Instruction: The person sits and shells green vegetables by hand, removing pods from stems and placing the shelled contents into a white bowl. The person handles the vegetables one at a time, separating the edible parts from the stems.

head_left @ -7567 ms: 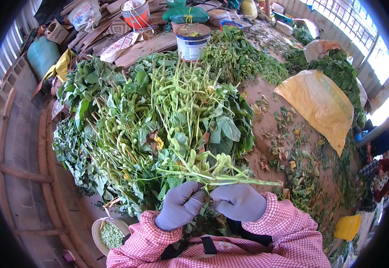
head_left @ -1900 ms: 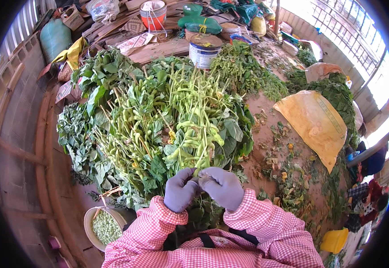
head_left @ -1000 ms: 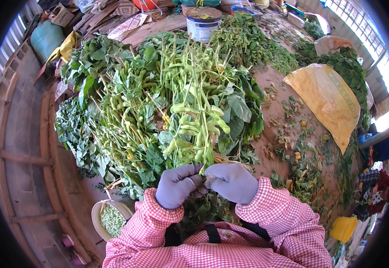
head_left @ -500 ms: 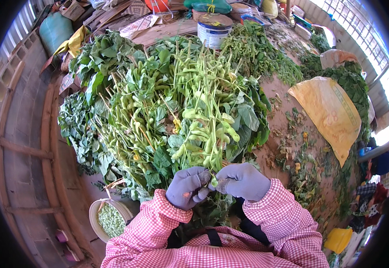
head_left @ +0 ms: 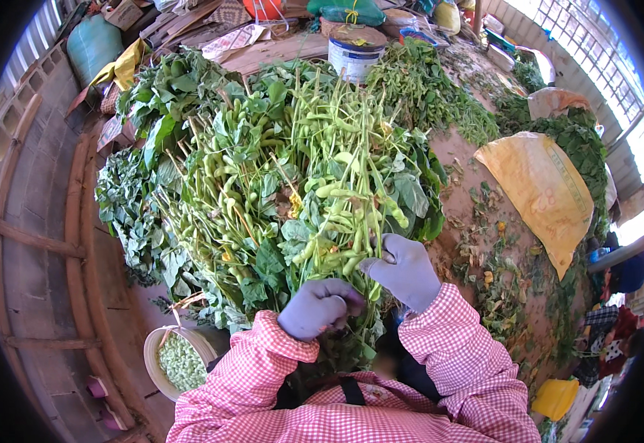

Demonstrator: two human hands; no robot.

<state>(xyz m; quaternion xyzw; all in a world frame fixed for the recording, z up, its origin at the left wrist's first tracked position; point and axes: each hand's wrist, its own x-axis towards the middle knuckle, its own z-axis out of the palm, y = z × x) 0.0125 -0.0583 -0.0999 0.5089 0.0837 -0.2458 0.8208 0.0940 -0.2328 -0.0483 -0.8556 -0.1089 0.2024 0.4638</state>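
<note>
Long stalks hung with plump green bean pods point(head_left: 344, 199) lie on a leafy heap in front of me. My right hand point(head_left: 405, 272), in a grey-purple glove, is at the lower end of these stalks, its thumb and finger closed on a bean pod, which the glove partly covers. Lower and to the left, my left hand point(head_left: 320, 308) wears a matching glove. Its fingers are curled in beside the stems, and whatever they hold is hidden. At lower left stands a pale bucket point(head_left: 161, 382) containing shelled green beans point(head_left: 182, 360).
More cut bean plants point(head_left: 182, 88) are piled to the left and behind. A white lidded tub point(head_left: 354, 60) stands at the back. On the right lie an orange-yellow sack point(head_left: 540, 192), scattered leaf litter point(head_left: 495, 284) and a yellow container point(head_left: 555, 399). Wooden rails point(head_left: 41, 240) line the left wall.
My hands, together at the stem ends before, have parted. The right has moved up to the pods; the left is slightly lower with fingers curled. A split pod between them no longer shows.
</note>
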